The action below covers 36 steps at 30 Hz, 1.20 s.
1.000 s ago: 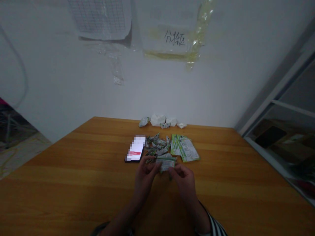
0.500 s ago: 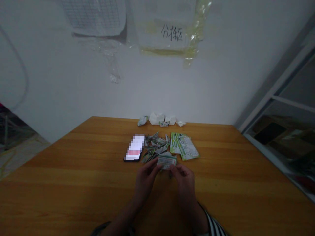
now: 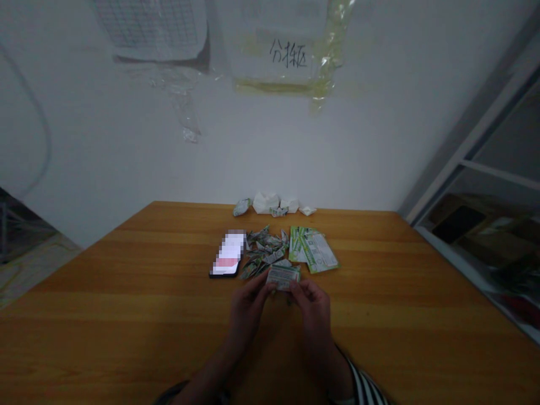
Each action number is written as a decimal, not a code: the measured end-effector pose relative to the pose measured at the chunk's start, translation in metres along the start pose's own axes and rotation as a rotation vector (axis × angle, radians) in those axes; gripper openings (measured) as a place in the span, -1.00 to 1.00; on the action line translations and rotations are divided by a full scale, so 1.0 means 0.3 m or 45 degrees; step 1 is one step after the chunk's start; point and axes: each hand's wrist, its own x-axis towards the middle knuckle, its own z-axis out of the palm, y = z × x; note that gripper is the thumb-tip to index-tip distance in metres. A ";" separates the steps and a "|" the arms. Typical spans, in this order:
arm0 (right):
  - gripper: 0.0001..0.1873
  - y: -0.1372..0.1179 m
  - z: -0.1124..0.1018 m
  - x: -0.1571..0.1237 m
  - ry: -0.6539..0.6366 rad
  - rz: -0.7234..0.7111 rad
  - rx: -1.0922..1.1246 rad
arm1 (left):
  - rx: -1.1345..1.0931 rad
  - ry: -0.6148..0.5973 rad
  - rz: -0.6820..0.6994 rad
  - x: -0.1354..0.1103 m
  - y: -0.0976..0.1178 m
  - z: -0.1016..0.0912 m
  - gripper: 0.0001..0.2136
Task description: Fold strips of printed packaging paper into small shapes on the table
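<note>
Between my two hands is a small green-and-white printed packet point(image 3: 283, 276), held above the wooden table point(image 3: 392, 315). My left hand point(image 3: 248, 304) pinches its left edge, and my right hand point(image 3: 311, 304) grips the lower right corner between thumb and fingers. Just beyond the packet lies a loose pile of small crumpled green-and-white packets point(image 3: 265, 248). To the right of that pile, larger flat green-and-white pouches point(image 3: 319, 251) overlap each other. The print on the held packet is too small to read.
A phone point(image 3: 228, 254) with a lit, blurred screen lies left of the pile. Crumpled white tissues point(image 3: 266, 203) and a balled wrapper point(image 3: 242, 207) line the table's back edge by the wall. Shelving with boxes point(image 3: 453, 219) stands at the right.
The whole view has shifted slightly, with the table things now a little further left. Both hands keep hold of the packet, which looks tilted slightly differently.
</note>
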 end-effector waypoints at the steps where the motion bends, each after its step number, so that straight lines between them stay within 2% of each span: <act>1: -0.64 -0.002 0.002 -0.001 0.011 -0.002 0.000 | -0.007 0.006 -0.019 -0.001 -0.002 0.002 -0.70; 10: -0.63 0.004 0.000 -0.002 0.051 -0.046 -0.107 | -0.160 0.018 -0.161 -0.006 -0.004 0.009 -0.67; 14: -0.67 -0.002 0.002 0.002 -0.017 -0.076 -0.096 | -0.191 0.036 -0.232 0.001 0.006 0.007 -0.69; 17: -0.71 -0.030 -0.014 0.024 -0.060 -0.162 -0.087 | -0.219 -0.043 -0.242 0.004 0.018 0.006 -0.70; 19: -0.72 -0.054 -0.039 0.048 -0.160 -0.219 -0.220 | -0.252 -0.166 -0.247 0.001 0.026 0.008 -0.71; 23: -0.78 -0.076 -0.110 0.092 -0.629 -0.265 -0.677 | -0.232 -0.508 -0.270 -0.008 0.029 0.016 -0.75; 24: -0.74 -0.073 -0.126 0.099 -0.712 -0.300 -0.791 | -0.216 -0.564 -0.271 -0.009 0.024 0.017 -0.75; 26: -0.67 -0.061 -0.148 0.105 -0.782 -0.381 -0.949 | -0.194 -0.621 -0.270 -0.008 0.009 0.018 -0.76; 29: -0.67 -0.043 -0.151 0.098 -0.711 -0.518 -1.179 | -0.175 -0.573 -0.260 0.000 -0.016 0.017 -0.79; 33: -0.67 -0.023 -0.115 0.078 -0.576 -0.631 -1.595 | -0.169 -0.440 -0.246 0.014 -0.030 0.018 -0.72; 36: -0.64 0.004 -0.086 0.066 -0.415 -0.634 -1.651 | -0.164 -0.353 -0.300 0.021 -0.024 0.023 -0.68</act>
